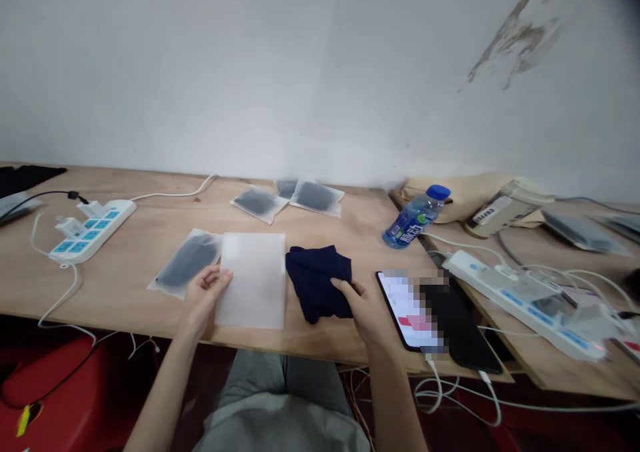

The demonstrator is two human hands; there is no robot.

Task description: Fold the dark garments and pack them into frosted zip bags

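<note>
A frosted white plastic bag (255, 275) lies flat on the wooden table (150, 225) in front of me. My left hand (205, 295) pinches its left edge, thumb on top. Just right of it lies a folded dark navy cloth (317, 279). My right hand (363, 305) rests on the cloth's right side with the fingers closed on its edge. A bagged dark cloth (187, 262) lies directly left of the empty bag, touching my left fingertips' area.
Several more bagged dark cloths (260, 202) lie near the wall. A power strip (93, 229) with cables sits at left. A phone (415, 309), a water bottle (415, 219) lying on its side and another power strip (525, 299) are at right.
</note>
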